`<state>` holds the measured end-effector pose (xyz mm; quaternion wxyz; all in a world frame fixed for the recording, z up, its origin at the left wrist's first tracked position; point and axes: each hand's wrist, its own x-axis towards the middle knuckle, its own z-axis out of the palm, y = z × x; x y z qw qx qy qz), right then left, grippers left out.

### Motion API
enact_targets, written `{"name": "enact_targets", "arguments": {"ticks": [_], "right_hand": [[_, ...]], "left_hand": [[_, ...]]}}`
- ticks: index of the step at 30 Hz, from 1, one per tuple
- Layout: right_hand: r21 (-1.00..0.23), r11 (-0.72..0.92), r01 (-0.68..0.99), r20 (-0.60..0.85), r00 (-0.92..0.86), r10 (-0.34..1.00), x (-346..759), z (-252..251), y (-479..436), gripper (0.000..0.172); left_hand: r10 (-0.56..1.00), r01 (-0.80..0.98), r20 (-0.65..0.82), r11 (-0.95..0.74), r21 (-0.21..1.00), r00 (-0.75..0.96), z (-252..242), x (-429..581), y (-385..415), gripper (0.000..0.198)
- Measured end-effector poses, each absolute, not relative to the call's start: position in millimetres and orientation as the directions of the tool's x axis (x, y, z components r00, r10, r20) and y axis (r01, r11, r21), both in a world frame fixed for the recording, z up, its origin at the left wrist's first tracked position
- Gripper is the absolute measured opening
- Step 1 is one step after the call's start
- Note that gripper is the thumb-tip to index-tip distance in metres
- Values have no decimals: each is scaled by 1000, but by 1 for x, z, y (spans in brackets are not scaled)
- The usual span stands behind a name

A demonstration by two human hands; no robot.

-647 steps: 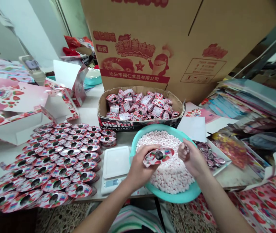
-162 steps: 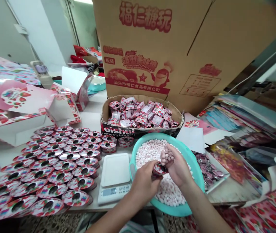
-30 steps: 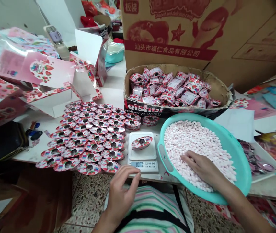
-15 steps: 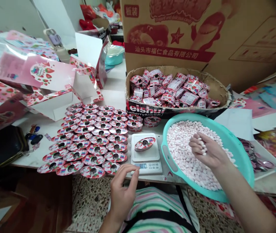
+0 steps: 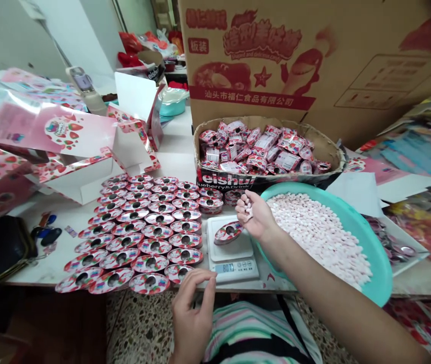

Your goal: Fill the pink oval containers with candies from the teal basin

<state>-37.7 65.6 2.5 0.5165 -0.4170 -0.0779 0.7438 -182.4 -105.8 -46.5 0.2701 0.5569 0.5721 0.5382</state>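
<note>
My right hand [image 5: 257, 217] is closed around several small white candies [image 5: 248, 206]. It is above the right edge of the digital scale [image 5: 215, 253], beside an oval strawberry-print container [image 5: 226, 233] with a dark round hole on top, which stands on the pan. My left hand [image 5: 195, 306] is at the table's front edge, just below the scale's display. Its fingers are bent, thumb and forefinger apart, with nothing visible between them. A teal basin [image 5: 382, 275] to the right holds a heap of the same candies [image 5: 314, 232].
Rows of oval strawberry containers [image 5: 135, 232] cover the table left of the scale. Behind it stands a cut-down carton [image 5: 339, 164] of wrapped containers, against a large cardboard box [image 5: 253, 76]. Pink display boxes [image 5: 82, 126] and a dark pouch [image 5: 3, 247] are at left.
My right hand has moved left from the basin to the scale, carrying candies. My left hand has barely moved. The view has shifted slightly.
</note>
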Motion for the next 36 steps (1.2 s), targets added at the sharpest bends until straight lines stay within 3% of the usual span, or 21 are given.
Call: {"name": "enact_targets", "arguments": {"ticks": [7, 14, 36], "right_hand": [[-669, -375, -642, -515, 36, 857, -60, -21, 59, 29], [-751, -343, -565, -465, 84, 881, -64, -27, 56, 32], [-804, -272, -529, -353, 56, 934, -55, -19, 58, 40]], "left_hand": [[932, 333, 244, -148, 931, -267, -50, -188, -110, 9], [931, 314, 238, -146, 938, -279, -51, -193, -110, 9], [938, 297, 211, -126, 946, -275, -54, -193, -110, 8]]}}
